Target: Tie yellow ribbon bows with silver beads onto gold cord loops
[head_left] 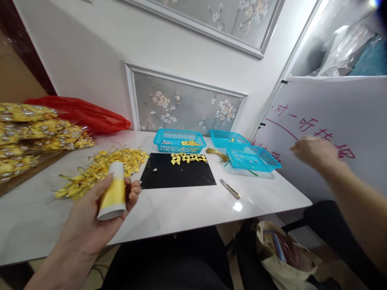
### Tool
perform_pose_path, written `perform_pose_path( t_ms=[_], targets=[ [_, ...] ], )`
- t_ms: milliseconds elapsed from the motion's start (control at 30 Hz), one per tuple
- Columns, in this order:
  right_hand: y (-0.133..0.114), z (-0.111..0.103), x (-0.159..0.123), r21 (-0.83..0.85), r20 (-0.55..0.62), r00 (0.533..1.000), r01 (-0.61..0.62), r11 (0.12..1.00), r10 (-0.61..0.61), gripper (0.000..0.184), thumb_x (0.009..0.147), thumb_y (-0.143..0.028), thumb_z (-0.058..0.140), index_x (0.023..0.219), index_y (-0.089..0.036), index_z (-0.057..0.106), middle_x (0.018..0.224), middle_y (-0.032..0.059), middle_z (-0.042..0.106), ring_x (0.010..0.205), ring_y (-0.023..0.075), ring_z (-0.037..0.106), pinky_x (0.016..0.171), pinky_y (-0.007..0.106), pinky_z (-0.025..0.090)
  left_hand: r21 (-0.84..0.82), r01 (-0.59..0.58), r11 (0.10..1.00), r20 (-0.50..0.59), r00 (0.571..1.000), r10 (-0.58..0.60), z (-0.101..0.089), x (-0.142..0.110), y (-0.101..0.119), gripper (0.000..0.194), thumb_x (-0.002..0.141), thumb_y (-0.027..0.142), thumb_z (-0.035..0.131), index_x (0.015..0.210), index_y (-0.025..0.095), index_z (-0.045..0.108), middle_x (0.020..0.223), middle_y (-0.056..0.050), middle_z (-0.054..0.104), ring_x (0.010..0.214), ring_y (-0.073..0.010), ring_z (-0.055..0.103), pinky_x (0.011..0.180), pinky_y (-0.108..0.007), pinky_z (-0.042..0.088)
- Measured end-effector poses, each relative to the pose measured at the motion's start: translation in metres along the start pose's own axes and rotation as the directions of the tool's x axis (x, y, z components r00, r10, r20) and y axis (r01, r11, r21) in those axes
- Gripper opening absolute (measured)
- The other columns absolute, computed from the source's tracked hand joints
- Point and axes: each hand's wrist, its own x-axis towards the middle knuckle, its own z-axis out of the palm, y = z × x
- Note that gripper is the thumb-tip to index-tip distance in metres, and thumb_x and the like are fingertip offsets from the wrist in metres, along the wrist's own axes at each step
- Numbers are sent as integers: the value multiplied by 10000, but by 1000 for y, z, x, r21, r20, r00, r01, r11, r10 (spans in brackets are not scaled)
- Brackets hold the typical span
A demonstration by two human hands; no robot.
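Observation:
My left hand (99,209) is wrapped around a spool of yellow thread (116,193), a white hollow tube with a yellow band, tilted above the table's front left. Far out to the right, my right hand (316,151) is raised in front of the whiteboard. Its fingers are closed and a little blurred; what they hold, if anything, I cannot make out. Behind the spool lies a heap of yellow ribbon pieces with thin ties (121,159). Several yellow bows (187,158) line the far edge of a black mat (178,173), with a small shiny bead (155,170) at its left.
Blue baskets (179,147) with small parts stand along the back. A bundle of golden ties (218,153) lies between them. Thread snips (229,188) rest right of the mat. Bagged yellow bows (36,137) and a red bag (87,114) are at left; a whiteboard (332,112) stands right.

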Motion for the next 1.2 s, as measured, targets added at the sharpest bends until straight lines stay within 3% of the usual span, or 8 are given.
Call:
perform_pose_path(
  t_ms=[200,500,600,733,800,933,1067,1200],
  targets=[
    [-68,90,-49,150,435,881,133,980,-186,256,957,-339,561,1155,-183,604,1161,73,625,951,183,637,823,374,554,88,-26,996,23,999,24,11,-17,-5,258,893,198,455,1005,63,645,986,-274,719,857,-338,750,658,-390,653],
    [-101,142,-98,227,462,865,97,969,-195,217,941,-368,576,973,-162,636,940,32,651,779,143,628,705,302,536,-131,138,982,348,934,-84,-3,-23,-1,273,876,325,523,875,102,681,1280,-346,600,1238,-423,546,934,-475,537],
    [-115,143,-101,305,316,936,55,951,-155,313,908,-389,531,681,-174,548,690,40,585,613,171,562,561,299,434,-196,216,956,467,878,-102,-13,-23,-2,298,882,332,521,897,95,700,1333,-330,568,1312,-403,471,1017,-461,465],
    [-164,102,-122,517,91,992,30,856,-89,317,919,-509,378,865,-217,489,753,57,610,656,207,586,590,309,416,-215,245,945,560,824,-86,-23,-24,-4,324,888,356,503,930,107,706,1376,-317,535,1367,-399,396,1071,-490,374],
    [-201,69,-145,828,153,987,-98,552,-55,350,902,-586,444,911,-237,466,626,-14,533,530,159,493,537,278,381,-210,249,945,591,803,-80,-24,-24,-4,313,873,360,512,931,120,705,1388,-309,527,1386,-396,369,1093,-518,317],
    [-271,19,-189,826,547,767,-559,69,-336,565,818,-756,465,1002,-223,497,566,-64,448,471,92,358,444,203,252,-187,228,956,633,772,-61,-25,-28,-4,271,836,376,547,898,159,698,1392,-273,539,1420,-385,313,1115,-581,203],
    [-303,18,-202,511,657,404,-860,-17,-636,659,716,-808,542,794,-154,564,547,-94,331,427,19,197,419,181,113,-154,163,975,648,761,-25,-26,-33,-2,245,804,404,589,863,185,682,1367,-247,571,1428,-392,291,1107,-618,175],
    [-307,27,-197,376,666,260,-927,13,-699,641,688,-774,612,640,-143,510,505,-113,273,409,-4,140,407,175,76,-129,116,985,657,753,-2,-25,-35,-1,241,780,425,624,853,201,674,1342,-214,601,1417,-400,309,1111,-626,168]
  ],
)
